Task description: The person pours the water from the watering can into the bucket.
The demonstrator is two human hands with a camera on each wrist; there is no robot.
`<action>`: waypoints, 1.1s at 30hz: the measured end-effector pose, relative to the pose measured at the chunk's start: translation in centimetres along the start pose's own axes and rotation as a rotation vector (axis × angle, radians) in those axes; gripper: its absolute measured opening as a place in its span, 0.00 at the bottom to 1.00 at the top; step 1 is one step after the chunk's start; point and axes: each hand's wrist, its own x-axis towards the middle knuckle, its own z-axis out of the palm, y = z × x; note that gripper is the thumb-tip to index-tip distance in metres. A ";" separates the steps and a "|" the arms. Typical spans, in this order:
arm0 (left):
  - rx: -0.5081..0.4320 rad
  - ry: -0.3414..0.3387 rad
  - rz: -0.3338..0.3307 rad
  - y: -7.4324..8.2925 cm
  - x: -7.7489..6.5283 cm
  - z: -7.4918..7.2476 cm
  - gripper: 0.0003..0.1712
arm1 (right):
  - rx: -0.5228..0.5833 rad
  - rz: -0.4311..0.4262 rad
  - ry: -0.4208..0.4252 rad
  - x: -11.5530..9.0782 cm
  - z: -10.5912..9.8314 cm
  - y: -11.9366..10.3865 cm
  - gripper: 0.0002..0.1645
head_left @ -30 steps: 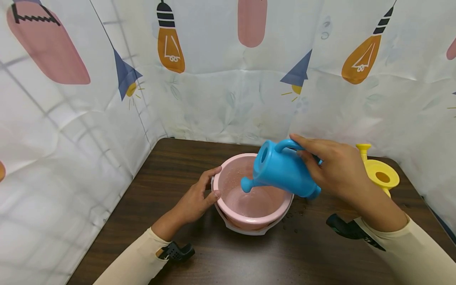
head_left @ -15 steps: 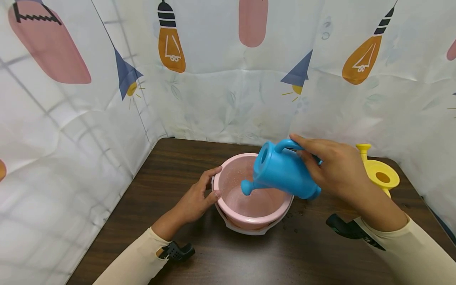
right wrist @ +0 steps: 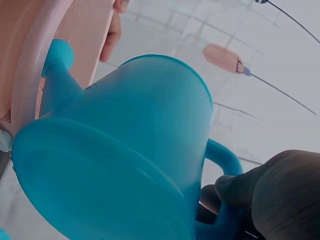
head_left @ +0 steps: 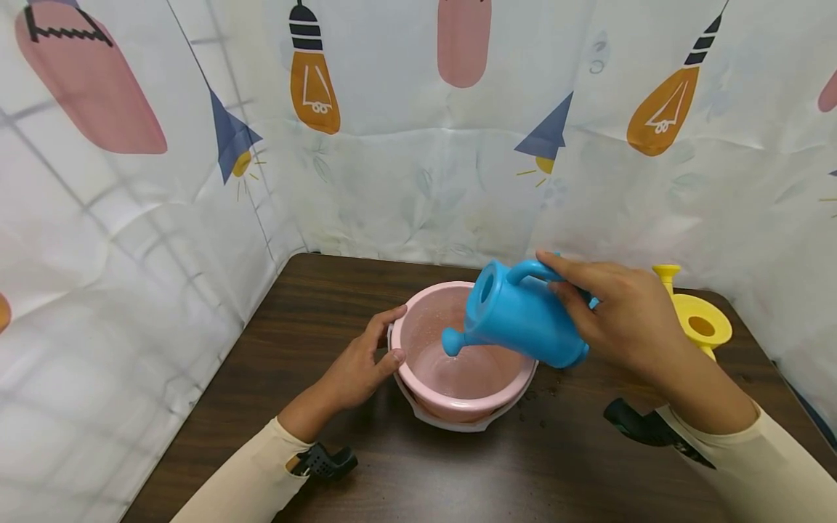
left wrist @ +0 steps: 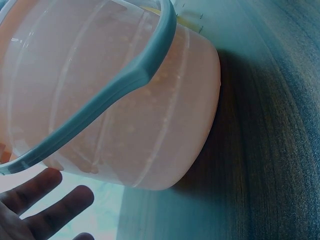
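Observation:
A pink bucket (head_left: 458, 405) with a grey handle (left wrist: 110, 97) stands on the table. My left hand (head_left: 358, 363) touches its left rim with thumb and index finger, the other fingers (left wrist: 62, 212) lying straight along its side. My right hand (head_left: 628, 312) grips the looped handle of a blue watering can (head_left: 526, 319). The can is tipped left over the bucket's right rim, its round spout head (head_left: 453, 341) above the inside. Droplets cling to the bucket's inner wall. From the right wrist camera, the can's base (right wrist: 100, 185) faces the view.
A yellow watering can (head_left: 702, 319) stands at the right back of the dark wooden table (head_left: 418, 472). Small wet spots (head_left: 543, 421) dot the wood right of the bucket. A patterned white curtain (head_left: 405, 181) hangs behind and along the left side.
My right hand and forearm have shifted slightly right and down, while the blue watering can stays tipped over the bucket. My left hand and the bucket have not moved.

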 end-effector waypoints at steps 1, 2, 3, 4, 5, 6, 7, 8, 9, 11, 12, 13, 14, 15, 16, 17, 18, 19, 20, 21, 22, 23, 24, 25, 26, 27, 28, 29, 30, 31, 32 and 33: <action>-0.001 0.000 0.001 0.0 0.0 0.0 0.40 | 0.001 0.002 -0.002 0.0 0.0 0.0 0.33; -0.003 0.000 0.002 0.0 0.0 0.0 0.40 | -0.001 0.003 -0.004 -0.1 -0.1 0.0 0.33; -0.005 0.000 0.003 0.0 0.0 0.0 0.40 | -0.003 0.004 -0.007 -0.1 -0.1 0.0 0.33; -0.006 0.001 0.006 0.0 0.0 0.0 0.40 | -0.006 0.006 -0.011 -0.2 -0.2 0.0 0.33; -0.008 0.002 0.008 0.0 0.0 0.0 0.40 | -0.009 0.007 -0.014 -0.2 -0.3 0.0 0.33; -0.007 0.003 0.010 0.0 0.0 0.0 0.40 | -0.013 0.008 -0.016 -0.3 -0.3 0.1 0.33; -0.007 0.004 0.011 0.0 0.0 0.0 0.40 | -0.016 0.011 -0.018 -0.3 -0.4 0.1 0.33; -0.007 0.005 0.012 -0.1 0.0 0.0 0.40 | -0.017 0.015 -0.021 -0.4 -0.5 0.2 0.33; -0.006 0.006 0.013 -0.1 0.0 0.0 0.40 | -0.012 0.021 -0.022 -0.5 -0.6 0.2 0.33; -0.003 0.006 0.014 -0.1 0.0 0.0 0.40 | 0.001 0.040 -0.025 -0.8 -0.7 0.3 0.33; -0.002 0.006 0.014 -0.1 0.0 0.0 0.40 | 0.007 0.051 -0.026 -0.9 -0.8 0.3 0.34; -0.002 0.005 0.014 -0.2 0.0 0.0 0.40 | 0.013 0.063 -0.027 -1.1 -0.9 0.4 0.34; -0.002 0.004 0.012 -0.2 0.0 0.0 0.40 | 0.017 0.076 -0.027 -1.2 -1.0 0.4 0.34; -0.002 0.003 0.010 -0.2 0.0 0.0 0.40 | 0.020 0.089 -0.028 -1.4 -1.1 0.5 0.35; -0.003 0.001 0.008 -0.2 0.0 0.0 0.40 | 0.020 0.102 -0.030 -1.6 -1.2 0.6 0.35; -0.005 0.000 0.006 -0.2 0.0 0.0 0.40 | 0.018 0.110 -0.029 -1.8 -1.3 0.7 0.35; -0.007 -0.001 0.005 -0.2 0.0 -0.1 0.39 | 0.012 0.119 -0.028 -2.0 -1.4 0.8 0.35; -0.009 -0.002 0.002 -0.1 0.0 0.0 0.39 | 0.004 0.127 -0.027 -2.2 -1.6 0.9 0.35; -0.010 -0.004 0.001 -0.1 0.0 0.0 0.39 | -0.002 0.134 -0.024 -2.4 -1.7 1.1 0.35; -0.011 -0.005 0.000 -0.1 0.0 0.0 0.39 | -0.016 0.142 -0.021 -2.7 -1.8 1.3 0.35; -0.009 -0.006 0.003 -0.1 0.0 0.0 0.39 | -0.026 0.150 -0.016 -2.9 -2.0 1.4 0.35; -0.010 -0.005 0.002 -0.1 0.0 0.0 0.39 | -0.039 0.156 -0.012 -3.2 -2.1 1.6 0.34; -0.009 -0.005 0.001 -0.1 0.0 0.0 0.39 | -0.048 0.163 -0.007 -3.5 -2.2 1.8 0.34; -0.008 -0.004 0.000 -0.1 -0.1 0.0 0.40 | -0.057 0.171 -0.004 -3.8 -2.3 2.0 0.34; -0.005 -0.004 -0.003 -0.1 -0.1 0.0 0.40 | -0.063 0.177 0.001 -4.1 -2.4 2.2 0.34; -0.004 -0.003 -0.004 0.0 -0.1 0.0 0.40 | -0.071 0.184 0.003 -4.5 -2.4 2.4 0.34; -0.003 -0.003 -0.005 0.0 -0.1 0.0 0.40 | -0.072 0.192 0.005 -4.8 -2.5 2.5 0.33; -0.003 -0.003 -0.007 0.0 -0.1 -0.1 0.40 | -0.075 0.199 0.008 -5.1 -2.6 2.7 0.33; 0.000 -0.003 -0.004 0.0 -0.1 -0.1 0.41 | -0.076 0.210 0.009 -5.4 -2.6 2.8 0.32; 0.000 -0.003 -0.002 0.0 -0.1 -0.1 0.41 | -0.076 0.222 0.010 -5.7 -2.6 3.0 0.32; -0.002 -0.002 -0.001 0.0 -0.1 -0.1 0.41 | -0.077 0.231 0.007 -6.0 -2.7 3.1 0.31; -0.005 -0.002 -0.001 0.1 0.0 -0.1 0.41 | -0.078 0.240 0.003 -6.3 -2.7 3.3 0.31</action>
